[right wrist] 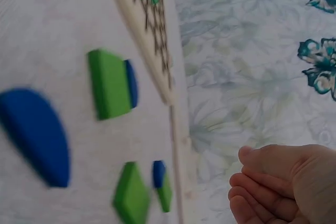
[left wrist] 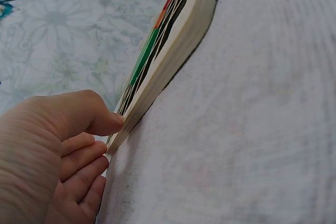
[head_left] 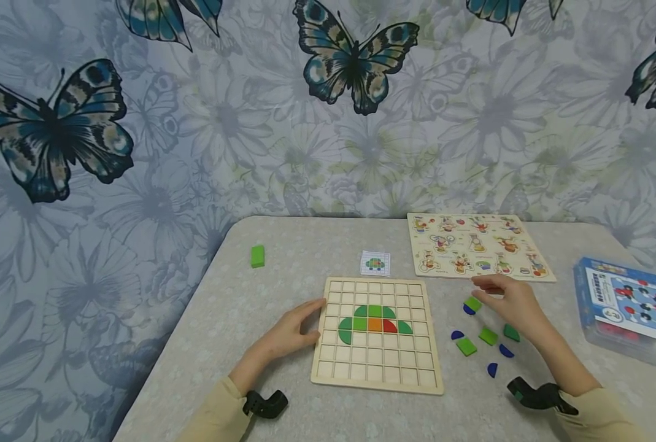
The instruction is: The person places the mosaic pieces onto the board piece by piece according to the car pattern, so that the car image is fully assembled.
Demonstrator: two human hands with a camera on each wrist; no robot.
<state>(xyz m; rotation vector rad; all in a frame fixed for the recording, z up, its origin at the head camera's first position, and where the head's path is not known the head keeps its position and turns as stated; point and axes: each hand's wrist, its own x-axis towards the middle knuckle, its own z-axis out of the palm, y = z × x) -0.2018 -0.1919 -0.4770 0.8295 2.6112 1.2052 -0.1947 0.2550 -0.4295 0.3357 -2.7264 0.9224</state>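
A wooden grid board lies on the table, bearing a small pattern of green pieces, an orange square and a red rounded piece. My left hand touches the board's left edge with thumb and fingertips; the left wrist view shows the thumb tip against its side. To the right, my right hand hovers over loose pieces, its fingers slightly bent and nothing visible in them. Below lie green squares and blue half-rounds. One green square overlaps a blue piece.
Behind the board is a small pattern card. A wooden picture board lies at the back right, and a clear box with a blue label stands at the far right. One green block sits at the back left.
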